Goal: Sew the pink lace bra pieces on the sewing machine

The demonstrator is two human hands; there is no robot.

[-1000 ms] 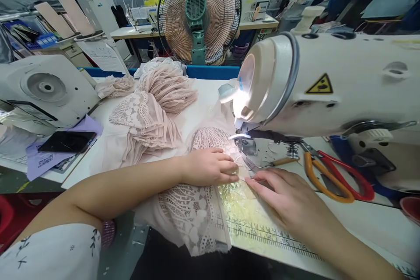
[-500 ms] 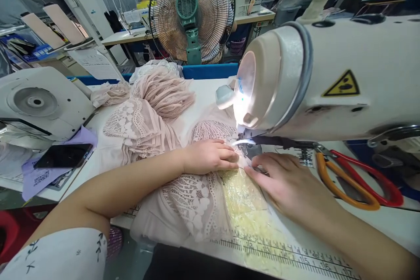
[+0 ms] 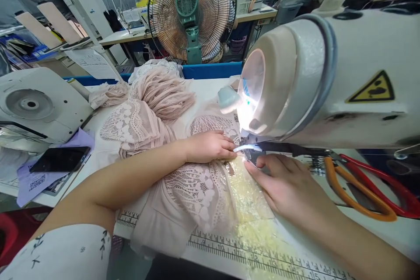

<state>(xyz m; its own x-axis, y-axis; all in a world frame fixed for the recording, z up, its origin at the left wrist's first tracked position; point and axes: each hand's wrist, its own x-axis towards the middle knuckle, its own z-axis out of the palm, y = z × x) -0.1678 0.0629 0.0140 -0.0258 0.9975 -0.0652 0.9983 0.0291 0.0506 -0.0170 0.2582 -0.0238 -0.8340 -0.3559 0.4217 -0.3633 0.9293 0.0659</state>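
My left hand [image 3: 210, 145] lies flat over pale pink lace fabric [image 3: 201, 192], its fingertips just left of the presser foot [image 3: 247, 152]. On the other side of the foot, my right hand [image 3: 282, 179] rests with thumb and forefinger apart; the thumb tip touches the work edge near the foot, and its other fingers are partly hidden. The white sewing machine [image 3: 295, 74] reaches in from the right, its lamp lighting the needle area. Yellowish clear tape [image 3: 251, 210] covers the bed below my hands. The needle tip is too small to make out.
Orange-and-red-handled scissors [image 3: 364, 188] lie right of my right hand. A pile of pink lace pieces [image 3: 164, 92] sits behind my left arm. Further left are a phone [image 3: 61, 159] and another machine [image 3: 42, 105]. A printed ruler [image 3: 229, 249] runs along the front edge; a fan [image 3: 192, 13] stands behind.
Both hands and the lace fabric have shifted slightly away from me, toward the presser foot. The view has moved a little, so the machine head appears larger and further right.
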